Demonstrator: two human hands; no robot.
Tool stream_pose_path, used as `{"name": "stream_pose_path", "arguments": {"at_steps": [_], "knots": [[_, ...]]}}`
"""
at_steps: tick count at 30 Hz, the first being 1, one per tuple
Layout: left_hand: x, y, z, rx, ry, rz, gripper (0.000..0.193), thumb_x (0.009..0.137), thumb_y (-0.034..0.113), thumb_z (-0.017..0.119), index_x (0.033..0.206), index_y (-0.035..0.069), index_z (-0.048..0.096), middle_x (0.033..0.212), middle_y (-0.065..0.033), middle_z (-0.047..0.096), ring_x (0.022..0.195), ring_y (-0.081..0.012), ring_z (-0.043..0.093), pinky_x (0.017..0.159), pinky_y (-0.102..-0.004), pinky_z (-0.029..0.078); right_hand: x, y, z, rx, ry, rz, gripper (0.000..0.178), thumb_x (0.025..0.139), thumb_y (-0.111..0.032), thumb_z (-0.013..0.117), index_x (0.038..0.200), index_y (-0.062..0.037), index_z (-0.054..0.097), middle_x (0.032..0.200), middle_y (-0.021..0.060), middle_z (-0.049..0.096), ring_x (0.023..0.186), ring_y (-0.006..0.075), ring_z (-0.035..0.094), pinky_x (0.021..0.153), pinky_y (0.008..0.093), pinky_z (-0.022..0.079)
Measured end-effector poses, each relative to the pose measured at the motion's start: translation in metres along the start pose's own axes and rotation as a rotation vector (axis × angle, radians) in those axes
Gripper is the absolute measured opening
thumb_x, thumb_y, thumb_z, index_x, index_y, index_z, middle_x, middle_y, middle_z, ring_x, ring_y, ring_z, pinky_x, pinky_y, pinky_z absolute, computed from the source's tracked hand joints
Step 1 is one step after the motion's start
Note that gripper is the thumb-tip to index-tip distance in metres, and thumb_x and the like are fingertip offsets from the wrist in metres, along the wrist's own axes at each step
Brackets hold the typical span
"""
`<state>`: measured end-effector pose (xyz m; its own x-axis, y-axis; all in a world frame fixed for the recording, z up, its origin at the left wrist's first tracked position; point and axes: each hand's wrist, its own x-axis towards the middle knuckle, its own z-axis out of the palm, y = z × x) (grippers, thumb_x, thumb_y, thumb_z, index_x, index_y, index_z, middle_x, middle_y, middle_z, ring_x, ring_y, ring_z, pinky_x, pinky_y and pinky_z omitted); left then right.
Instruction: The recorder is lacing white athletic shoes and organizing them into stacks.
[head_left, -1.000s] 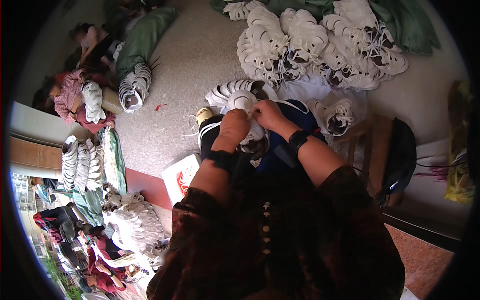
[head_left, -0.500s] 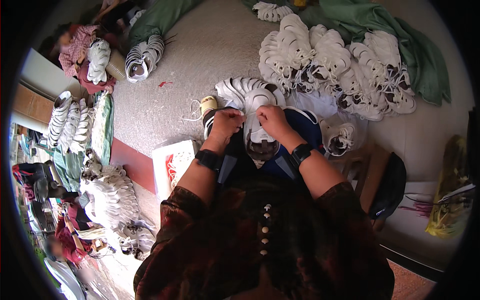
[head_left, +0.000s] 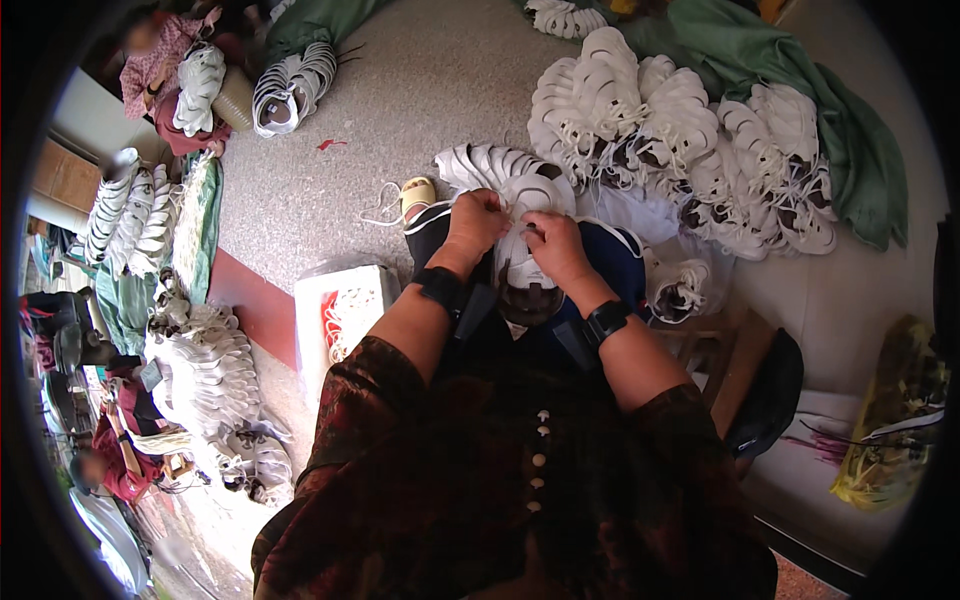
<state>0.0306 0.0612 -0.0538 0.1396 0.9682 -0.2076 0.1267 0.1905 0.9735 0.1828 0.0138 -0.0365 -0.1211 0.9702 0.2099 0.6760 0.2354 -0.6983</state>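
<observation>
A white shoe upper (head_left: 520,268) with a brown lining lies over my lap, its toe pointing away from me. My left hand (head_left: 478,226) is closed in a pinch on a thin white shoelace at the upper's left edge. On the other side, the curled fingers of my right hand (head_left: 555,245) press together at the lacing area; what sits between the fingertips is too small to make out. Just beyond the hands, a fanned row of white shoe uppers (head_left: 485,165) rests against this one. A loose white lace (head_left: 380,213) trails to the left, beside a yellow slipper (head_left: 418,192).
A large pile of laced white uppers (head_left: 640,110) lies at the far right by a green sack (head_left: 855,150). To my left stands a white box (head_left: 312,310) with laces inside. A stool (head_left: 740,365) is at my right. Co-workers (head_left: 165,75) sit at the left among more uppers.
Both hands have shifted slightly; the left has moved up and right, closer to the upper's middle. My right fingers now curl lower over the lacing area. The whole view has tilted a little.
</observation>
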Motion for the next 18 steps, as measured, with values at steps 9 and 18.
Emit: {"name": "stream_pose_path", "arguments": {"at_steps": [9, 18], "knots": [[0.000, 0.012, 0.005, 0.666, 0.060, 0.294, 0.011, 0.061, 0.010, 0.067, 0.068, 0.004, 0.061, 0.061, -0.0100, 0.060, 0.059, -0.0200, 0.060, 0.058, -0.0316, 0.047, 0.001, -0.001, 0.002, -0.030, 0.079, -0.079, 0.021, 0.069, -0.005, 0.064, 0.090, -0.0051, 0.064, 0.069, 0.0157, 0.060, 0.064, 0.0294, 0.060, 0.059, 0.0346, 0.046], [-0.016, 0.023, 0.018, 1.036, 0.161, 0.200, 0.021, 0.071, 0.025, 0.058, 0.072, 0.006, 0.066, 0.075, -0.0161, 0.064, 0.072, -0.0316, 0.063, 0.067, -0.0385, 0.051, 0.004, -0.011, 0.004, -0.248, 0.066, -0.077, 0.010, 0.070, -0.002, 0.056, 0.077, -0.0061, 0.062, 0.068, 0.0158, 0.060, 0.067, 0.0347, 0.059, 0.060, 0.0398, 0.046]]}}
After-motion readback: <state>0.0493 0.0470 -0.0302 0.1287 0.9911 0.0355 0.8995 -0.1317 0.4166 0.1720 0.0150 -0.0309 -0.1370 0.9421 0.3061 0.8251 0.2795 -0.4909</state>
